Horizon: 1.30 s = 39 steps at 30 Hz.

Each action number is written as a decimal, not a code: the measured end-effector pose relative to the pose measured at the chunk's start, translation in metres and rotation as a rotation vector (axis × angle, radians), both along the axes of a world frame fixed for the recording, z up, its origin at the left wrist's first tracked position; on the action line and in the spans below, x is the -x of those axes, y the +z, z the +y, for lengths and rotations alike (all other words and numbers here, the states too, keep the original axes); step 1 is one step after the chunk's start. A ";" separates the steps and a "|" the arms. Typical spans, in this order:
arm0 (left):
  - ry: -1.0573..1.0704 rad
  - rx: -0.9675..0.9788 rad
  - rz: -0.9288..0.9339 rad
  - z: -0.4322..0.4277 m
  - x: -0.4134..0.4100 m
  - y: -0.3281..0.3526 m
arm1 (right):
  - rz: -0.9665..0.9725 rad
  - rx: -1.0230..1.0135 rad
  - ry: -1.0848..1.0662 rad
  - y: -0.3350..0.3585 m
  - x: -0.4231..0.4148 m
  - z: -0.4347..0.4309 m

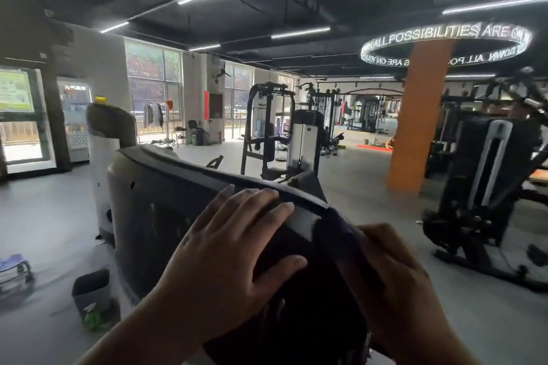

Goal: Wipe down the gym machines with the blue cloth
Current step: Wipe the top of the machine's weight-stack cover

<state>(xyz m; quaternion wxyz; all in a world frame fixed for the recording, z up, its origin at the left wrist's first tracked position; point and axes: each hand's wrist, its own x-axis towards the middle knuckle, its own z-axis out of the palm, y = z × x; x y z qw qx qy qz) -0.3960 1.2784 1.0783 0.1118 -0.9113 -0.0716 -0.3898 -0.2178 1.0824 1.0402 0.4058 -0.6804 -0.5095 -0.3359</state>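
Left hand (225, 252) is flat on the gym machine's (166, 195) curved dark housing, fingers spread and straight, tips reaching the upper rim, holding nothing. The blue cloth (338, 231) is draped over that rim at the near right end, just beside the left fingertips and against a pale patch of the trim. Right hand (394, 284) is right up against the cloth on the housing's right side. Its fingers are hidden under the fabric, so I can't tell whether it's gripping or pressing flat. A grey bin (92, 290) is on the floor to the left of the machine. A black weight-stack machine (486, 175) stands well apart on the right, with an orange pillar (421, 115) behind it. The frame is motion-blurred.
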 end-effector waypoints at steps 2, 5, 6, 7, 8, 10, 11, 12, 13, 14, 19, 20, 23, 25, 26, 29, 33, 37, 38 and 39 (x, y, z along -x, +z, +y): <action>-0.023 -0.029 0.018 0.015 0.000 0.006 | -0.014 0.020 -0.076 0.014 0.017 0.018; -0.085 -0.039 0.034 0.037 0.003 0.008 | -0.053 0.088 -0.058 0.025 0.048 0.047; -0.109 -0.043 0.026 0.045 0.005 0.007 | -0.055 0.116 -0.057 0.026 0.053 0.050; -0.137 -0.048 0.013 0.053 0.008 0.007 | -0.045 0.128 -0.068 0.025 0.054 0.048; -0.164 -0.052 -0.005 0.061 0.011 0.007 | -0.026 0.120 -0.091 0.023 0.053 0.045; -0.207 -0.062 -0.035 0.077 0.013 0.008 | 0.028 0.054 -0.179 0.018 0.050 0.040; -0.223 -0.067 -0.040 0.085 0.013 0.010 | 0.065 0.025 -0.230 0.018 0.052 0.043; -0.240 -0.068 -0.037 0.092 0.013 0.013 | 0.097 0.001 -0.275 0.019 0.057 0.051; -0.261 -0.064 -0.027 0.100 0.012 0.014 | 0.113 -0.018 -0.316 0.021 0.066 0.064; -0.284 -0.062 -0.016 0.106 0.012 0.015 | 0.118 -0.020 -0.345 0.024 0.076 0.078; -0.379 -0.082 0.023 0.127 0.007 0.006 | 0.074 0.055 -0.422 0.029 0.102 0.103; -0.398 -0.075 0.022 0.129 0.007 0.005 | 0.122 0.012 -0.431 0.026 0.102 0.098; -0.432 -0.039 -0.003 0.128 0.007 0.003 | 0.303 -0.215 -0.486 0.023 0.103 0.087; -0.439 -0.015 -0.009 0.125 0.006 0.001 | 0.329 -0.263 -0.457 0.029 0.109 0.098; -0.446 -0.005 -0.008 0.124 0.007 0.001 | 0.286 -0.233 -0.445 0.032 0.113 0.109; -0.456 0.003 -0.014 0.124 0.007 0.001 | 0.128 -0.058 -0.433 0.036 0.122 0.126; -0.428 0.015 -0.029 0.122 0.009 0.001 | 0.150 -0.081 -0.433 0.018 0.109 0.088; -0.409 0.038 -0.034 0.116 0.008 0.002 | 0.258 -0.212 -0.518 0.013 0.106 0.094; -0.398 0.042 -0.035 0.116 0.008 0.001 | 0.198 -0.192 -0.511 0.017 0.110 0.105; -0.388 0.042 -0.034 0.115 0.008 0.001 | 0.115 -0.151 -0.499 0.021 0.114 0.115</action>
